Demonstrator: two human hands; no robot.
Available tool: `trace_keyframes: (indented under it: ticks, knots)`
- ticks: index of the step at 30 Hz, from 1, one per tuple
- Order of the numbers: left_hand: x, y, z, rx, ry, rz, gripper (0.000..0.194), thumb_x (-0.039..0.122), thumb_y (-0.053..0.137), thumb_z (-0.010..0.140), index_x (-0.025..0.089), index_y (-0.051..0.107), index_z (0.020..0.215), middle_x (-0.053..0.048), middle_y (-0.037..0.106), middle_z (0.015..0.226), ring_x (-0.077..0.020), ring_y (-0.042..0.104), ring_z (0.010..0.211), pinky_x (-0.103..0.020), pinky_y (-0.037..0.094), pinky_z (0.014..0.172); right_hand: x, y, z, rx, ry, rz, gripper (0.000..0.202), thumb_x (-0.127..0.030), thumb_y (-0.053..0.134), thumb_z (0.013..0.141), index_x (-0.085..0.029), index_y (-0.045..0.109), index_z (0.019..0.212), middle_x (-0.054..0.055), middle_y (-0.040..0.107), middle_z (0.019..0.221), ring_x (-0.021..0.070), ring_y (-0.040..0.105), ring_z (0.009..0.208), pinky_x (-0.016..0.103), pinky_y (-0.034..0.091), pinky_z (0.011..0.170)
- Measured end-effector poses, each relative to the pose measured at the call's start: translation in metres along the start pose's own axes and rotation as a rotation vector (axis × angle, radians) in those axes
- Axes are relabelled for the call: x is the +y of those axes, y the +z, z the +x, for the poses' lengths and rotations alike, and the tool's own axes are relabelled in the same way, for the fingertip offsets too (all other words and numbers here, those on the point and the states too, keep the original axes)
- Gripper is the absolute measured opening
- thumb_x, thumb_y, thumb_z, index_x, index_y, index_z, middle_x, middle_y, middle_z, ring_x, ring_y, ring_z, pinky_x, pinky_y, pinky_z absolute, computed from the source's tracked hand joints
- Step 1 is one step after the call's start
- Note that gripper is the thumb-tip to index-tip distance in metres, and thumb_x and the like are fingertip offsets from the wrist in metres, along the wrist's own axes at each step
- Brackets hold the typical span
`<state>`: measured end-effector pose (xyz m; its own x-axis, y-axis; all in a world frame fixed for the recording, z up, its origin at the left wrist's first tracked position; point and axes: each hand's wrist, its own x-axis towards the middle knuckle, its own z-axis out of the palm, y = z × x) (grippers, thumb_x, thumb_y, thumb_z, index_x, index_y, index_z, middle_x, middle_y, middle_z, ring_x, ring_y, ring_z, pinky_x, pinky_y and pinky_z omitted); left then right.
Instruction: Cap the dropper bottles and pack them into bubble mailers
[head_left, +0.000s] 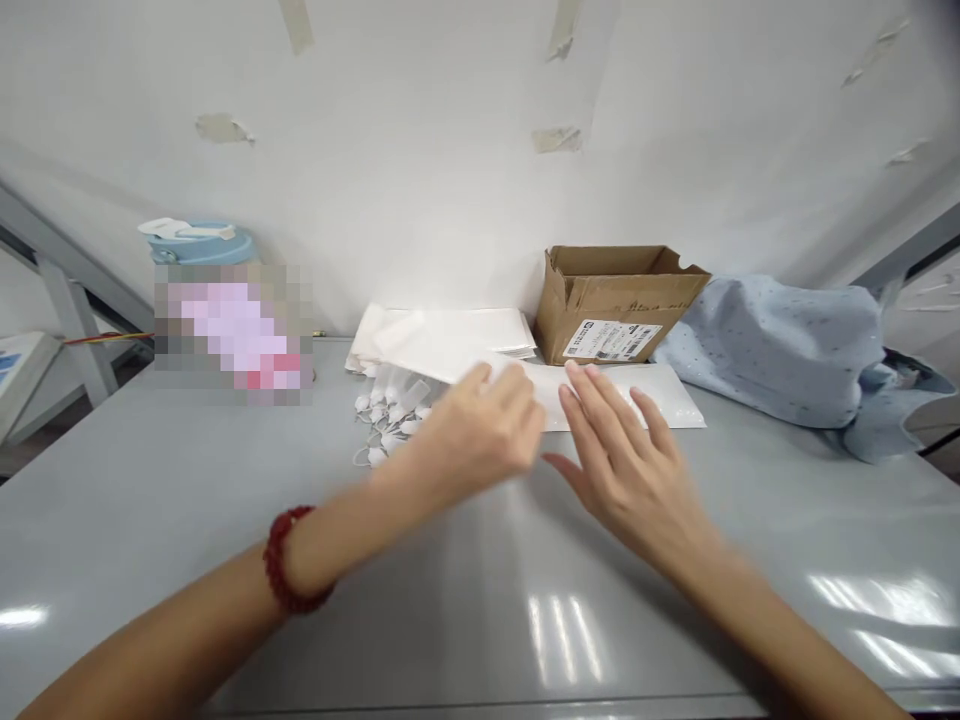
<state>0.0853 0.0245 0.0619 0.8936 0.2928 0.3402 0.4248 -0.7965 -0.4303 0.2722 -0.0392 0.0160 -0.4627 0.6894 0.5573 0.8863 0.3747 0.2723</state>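
My left hand [480,425], slightly blurred, is closed at the near edge of a glossy white plastic bag [667,398], its fingers curled over the white material. Exactly what lies between those fingers is hidden. My right hand [626,450] is open, fingers stretched out, with the fingertips resting on the same bag. Left of my left hand lies a bunch of small white tags with string loops [382,415], partly covered by white sheeting. Behind them is a stack of flat white bags [480,325].
An open cardboard box [619,300] with a label stands against the wall. Pale blue speckled cloth [765,345] is heaped at the right. A blurred-out pink item [232,330] and a light blue container [202,243] stand at the left. The grey table [420,610] is shiny.
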Motion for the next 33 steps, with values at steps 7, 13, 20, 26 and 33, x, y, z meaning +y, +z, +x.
trace_keyframes:
  ticks: [7,13,20,26,33]
  knots:
    - [0.023,0.000,-0.030,0.240,-0.184,-0.198,0.023,0.013,0.049,0.089,0.014,0.061,0.069,-0.006,0.064,0.071,-0.0214,0.057,0.075,-0.035,0.045,0.068,-0.008,-0.002,-0.004,0.000,-0.108,-0.078,0.036,-0.001,0.038,0.092,0.002,0.052,0.125,0.022,0.060,0.126,0.0314,0.058,0.117,0.045,0.045,0.095]
    - [-0.034,0.000,-0.076,0.092,-1.134,-0.689,0.031,0.035,0.058,0.084,0.020,0.061,0.110,-0.007,0.067,0.107,-0.0258,0.061,0.099,-0.039,0.051,0.082,-0.003,-0.002,-0.007,0.020,-0.054,-0.029,0.043,0.005,0.041,0.087,0.001,0.046,0.130,0.024,0.054,0.132,0.0332,0.050,0.125,0.046,0.045,0.098]
    - [-0.017,0.006,-0.084,-0.251,-1.249,-1.886,0.028,0.025,0.065,0.074,0.017,0.066,0.102,-0.003,0.072,0.092,-0.0215,0.066,0.083,-0.033,0.052,0.076,-0.017,-0.006,-0.006,-0.159,-0.140,0.082,0.061,0.001,0.047,0.081,-0.001,0.031,0.140,0.031,0.038,0.142,0.0423,0.032,0.134,0.056,0.042,0.097]
    - [0.020,0.002,-0.074,-0.429,-1.022,-1.999,0.010,0.018,0.064,0.071,0.016,0.063,0.081,0.003,0.061,0.073,-0.0135,0.056,0.069,-0.023,0.044,0.064,-0.035,-0.014,-0.007,-0.299,-0.185,0.398,0.087,-0.039,0.058,0.075,0.001,0.021,0.143,0.033,0.032,0.140,0.0464,0.024,0.133,0.067,0.032,0.096]
    - [0.033,0.003,-0.072,-0.473,-1.052,-1.903,0.005,0.018,0.052,0.073,0.015,0.052,0.068,0.003,0.051,0.067,-0.0097,0.045,0.059,-0.019,0.035,0.052,-0.033,-0.010,-0.008,-0.345,-0.123,0.564,0.078,-0.026,0.056,0.073,0.000,0.025,0.140,0.021,0.055,0.114,0.0342,0.050,0.106,0.059,0.037,0.093]
